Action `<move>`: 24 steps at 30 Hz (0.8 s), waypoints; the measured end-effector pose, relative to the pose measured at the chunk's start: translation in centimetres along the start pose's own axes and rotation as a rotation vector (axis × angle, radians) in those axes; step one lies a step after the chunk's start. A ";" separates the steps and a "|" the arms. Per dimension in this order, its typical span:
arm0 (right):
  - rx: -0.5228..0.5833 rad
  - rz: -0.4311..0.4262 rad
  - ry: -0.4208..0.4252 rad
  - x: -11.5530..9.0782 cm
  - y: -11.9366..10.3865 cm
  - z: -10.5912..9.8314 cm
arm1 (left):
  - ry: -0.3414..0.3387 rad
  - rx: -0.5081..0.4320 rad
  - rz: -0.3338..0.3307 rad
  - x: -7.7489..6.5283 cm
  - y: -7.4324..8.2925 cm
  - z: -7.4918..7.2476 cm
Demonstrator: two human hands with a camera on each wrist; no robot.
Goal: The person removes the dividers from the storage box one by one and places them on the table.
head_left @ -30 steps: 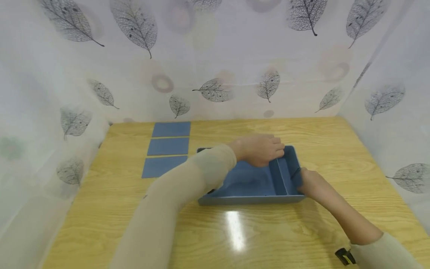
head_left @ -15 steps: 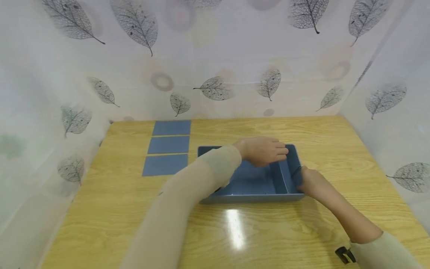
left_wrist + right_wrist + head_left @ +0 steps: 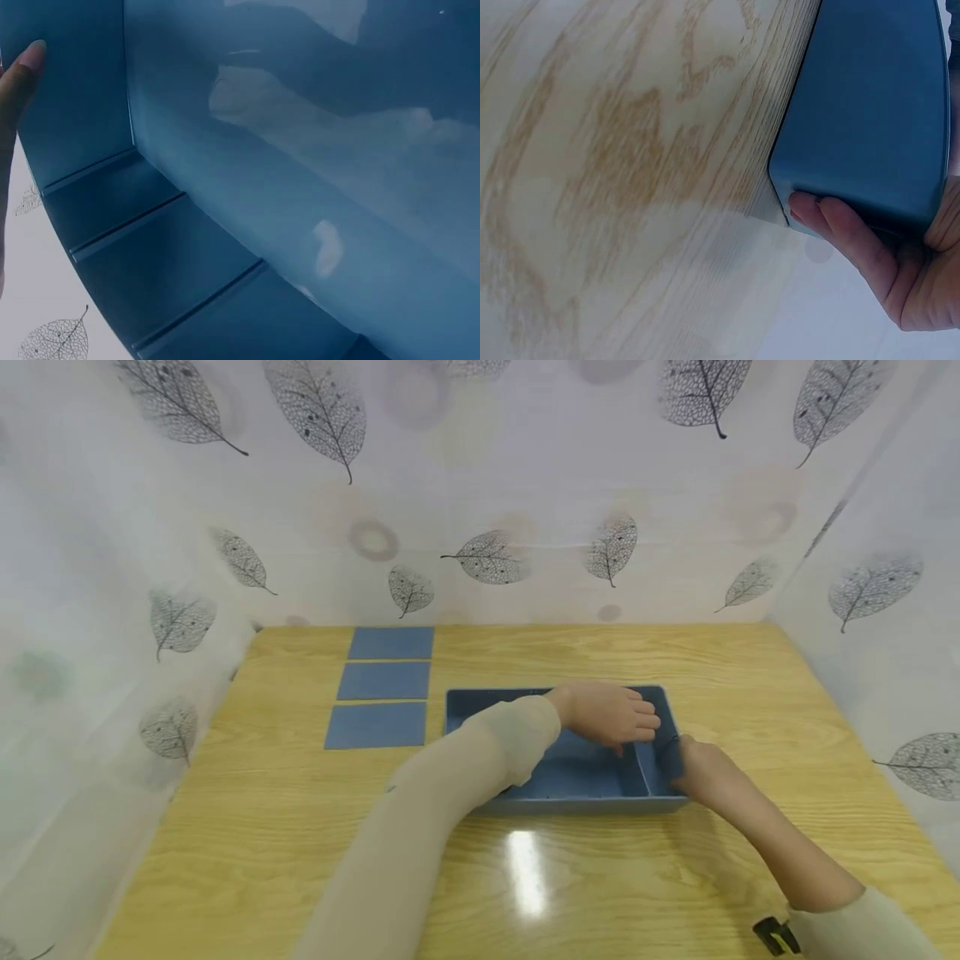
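A long blue plastic box [image 3: 577,807] sits on the wooden table, with a blue divider [image 3: 632,773] standing crosswise near its right end. My left hand [image 3: 606,713] reaches over the box and pinches the divider's upper part. In the left wrist view its thumb [image 3: 28,64] lies on the divider's face; the other fingers' tips are hidden there. My right hand [image 3: 702,770] grips the box's right end wall. The right wrist view shows its fingers [image 3: 855,232] against the outside of the box [image 3: 866,112], near a lower corner.
Three flat blue panels [image 3: 378,725] lie in a column left of the box. Ribs [image 3: 199,300] form slots along the box's inner long wall. Leaf-patterned curtains [image 3: 525,485] border the table [image 3: 247,827]. A dark strap end [image 3: 776,935] hangs by the right sleeve.
My left hand has shifted slightly right and nearer along the divider; its fingers, straighter half a second ago, now bend over it. The right hand stays at the box's end. The head view has shifted slightly.
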State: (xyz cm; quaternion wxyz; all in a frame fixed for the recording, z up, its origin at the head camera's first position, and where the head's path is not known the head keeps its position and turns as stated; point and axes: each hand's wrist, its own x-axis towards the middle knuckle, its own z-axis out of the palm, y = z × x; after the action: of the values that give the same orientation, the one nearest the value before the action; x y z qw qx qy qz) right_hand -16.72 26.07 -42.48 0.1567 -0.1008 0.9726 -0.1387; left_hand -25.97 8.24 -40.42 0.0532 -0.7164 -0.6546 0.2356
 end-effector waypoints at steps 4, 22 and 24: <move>0.001 0.001 -0.008 0.1 0.0 0.1 | 0.007 -0.004 0.007 0.4 0.2 0.2; 0.016 0.006 -0.012 0.0 -0.1 0.2 | -0.054 -0.002 0.073 1.5 0.9 1.3; 0.022 0.006 -0.015 -0.1 0.0 0.2 | -0.045 -0.005 0.080 1.7 1.0 1.5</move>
State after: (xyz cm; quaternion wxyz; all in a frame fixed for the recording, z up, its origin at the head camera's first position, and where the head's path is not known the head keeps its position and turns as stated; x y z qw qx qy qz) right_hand -16.52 26.03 -42.61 0.1653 -0.0973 0.9702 -0.1483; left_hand -25.61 9.34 -42.57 0.0272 -0.7367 -0.6269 0.2520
